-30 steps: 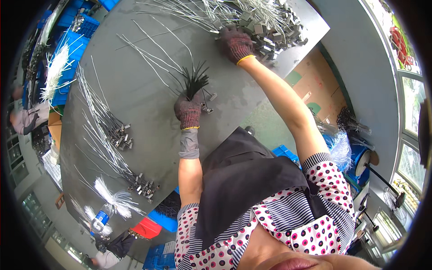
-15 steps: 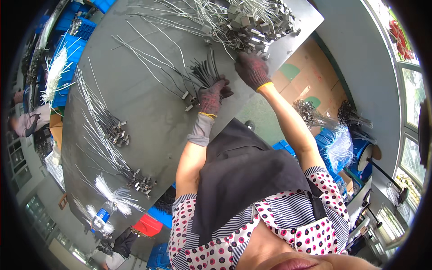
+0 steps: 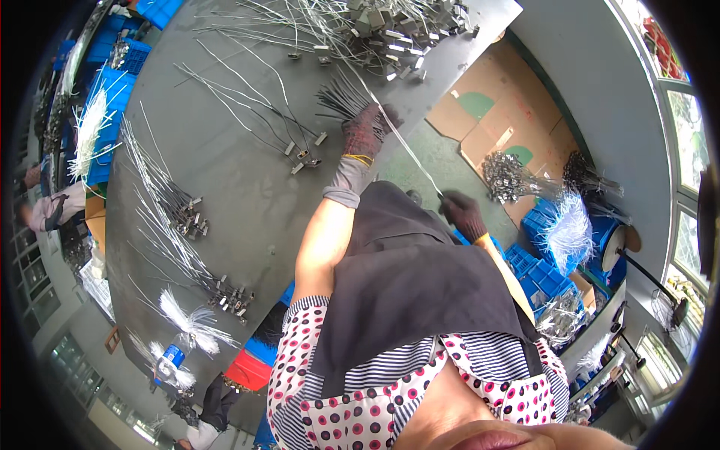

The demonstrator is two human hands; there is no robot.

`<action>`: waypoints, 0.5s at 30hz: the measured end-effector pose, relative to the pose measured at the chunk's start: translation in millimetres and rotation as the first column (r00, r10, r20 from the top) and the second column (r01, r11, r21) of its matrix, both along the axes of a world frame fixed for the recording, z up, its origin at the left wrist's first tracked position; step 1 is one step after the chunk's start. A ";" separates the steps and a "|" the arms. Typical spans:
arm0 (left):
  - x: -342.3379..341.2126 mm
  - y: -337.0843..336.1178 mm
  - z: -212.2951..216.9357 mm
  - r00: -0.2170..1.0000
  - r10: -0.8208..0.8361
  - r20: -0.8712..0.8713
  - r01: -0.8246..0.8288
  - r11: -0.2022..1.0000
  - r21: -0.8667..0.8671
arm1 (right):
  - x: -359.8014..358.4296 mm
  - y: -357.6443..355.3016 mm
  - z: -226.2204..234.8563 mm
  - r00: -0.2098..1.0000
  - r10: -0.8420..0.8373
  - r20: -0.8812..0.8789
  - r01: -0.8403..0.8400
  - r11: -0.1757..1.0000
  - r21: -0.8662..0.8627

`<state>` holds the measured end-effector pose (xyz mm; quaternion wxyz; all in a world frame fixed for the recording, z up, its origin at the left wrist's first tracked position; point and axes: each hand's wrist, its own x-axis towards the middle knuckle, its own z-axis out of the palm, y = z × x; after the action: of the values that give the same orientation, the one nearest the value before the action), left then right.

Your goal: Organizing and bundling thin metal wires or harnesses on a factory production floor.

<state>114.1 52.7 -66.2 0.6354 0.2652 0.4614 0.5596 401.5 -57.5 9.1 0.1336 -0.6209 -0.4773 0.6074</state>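
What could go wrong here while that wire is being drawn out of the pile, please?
The wire stretched between the left hand and right hand may snag the tangled heap of wires and metal pieces, possibly dragging some off the table edge. The black bundle fanned in the left hand could slip loose.
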 end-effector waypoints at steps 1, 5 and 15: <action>-2.3 -0.2 -15.1 0.969 0.099 0.226 -0.074 0.991 -0.115 | 20.9 -18.2 -13.4 0.999 0.011 0.052 -0.011 1.000 -0.009; 1.4 7.2 21.5 0.814 0.271 0.513 -0.109 0.940 -0.324 | 76.4 -76.9 -16.6 0.971 -0.070 0.230 0.080 0.996 -0.035; -17.3 11.6 67.4 0.822 0.445 0.355 -0.380 0.894 -0.239 | 156.0 -147.0 -78.2 0.922 -0.249 0.297 0.228 0.968 0.104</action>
<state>96.8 64.3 1.3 0.5983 -0.0123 0.4104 0.6880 557.5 -204.4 -69.0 0.1514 -0.7566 -0.4333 0.4657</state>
